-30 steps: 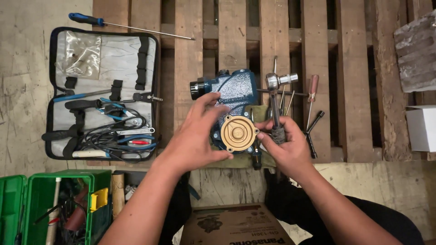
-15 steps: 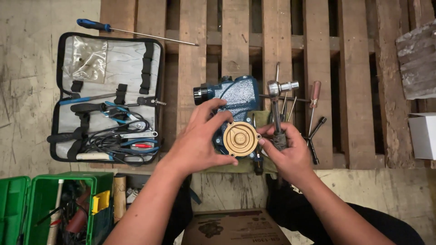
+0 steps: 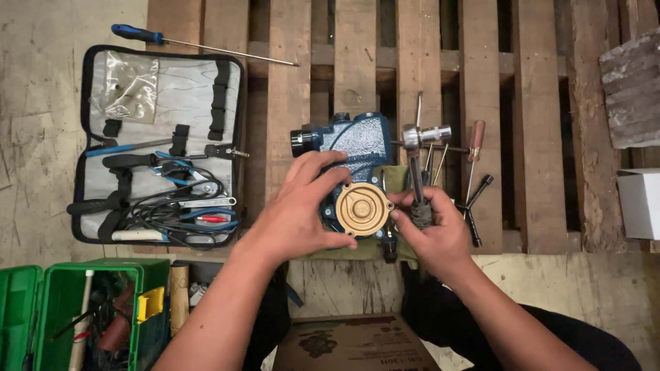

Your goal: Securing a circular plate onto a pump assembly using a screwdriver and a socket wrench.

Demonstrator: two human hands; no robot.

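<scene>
A wooden pallet (image 3: 357, 55) lies on a scuffed concrete floor (image 3: 41, 137) and carries the work. Near its middle sits a blue pump body (image 3: 361, 141) on a green cloth (image 3: 395, 180), with a black cap on its left end and a round brass cover (image 3: 363, 209) on its near face. The left hand (image 3: 302, 213) is spread open and cups the pump from the left, thumb under the brass cover and fingers resting on the blue casting. The right hand (image 3: 436, 230) is closed around the wrapped handle of a ratchet wrench (image 3: 414, 168), whose shaft runs away from the person to a chrome head just right of the pump; its thumb touches the edge of the brass cover. Loose tools lie on the pallet just beyond and right of that hand: a screwdriver with a brown handle (image 3: 473, 148) and a black cross wrench (image 3: 474, 203).

To the left an open grey tool pouch (image 3: 161, 141) holds pliers, wires and small drivers, and a long screwdriver with a blue handle (image 3: 199, 45) lies at its far edge. A green toolbox (image 3: 89, 312) stands open at the near left. A cardboard box (image 3: 354, 343) sits near, between the person's arms, and a white box (image 3: 639, 203) is at the right edge.
</scene>
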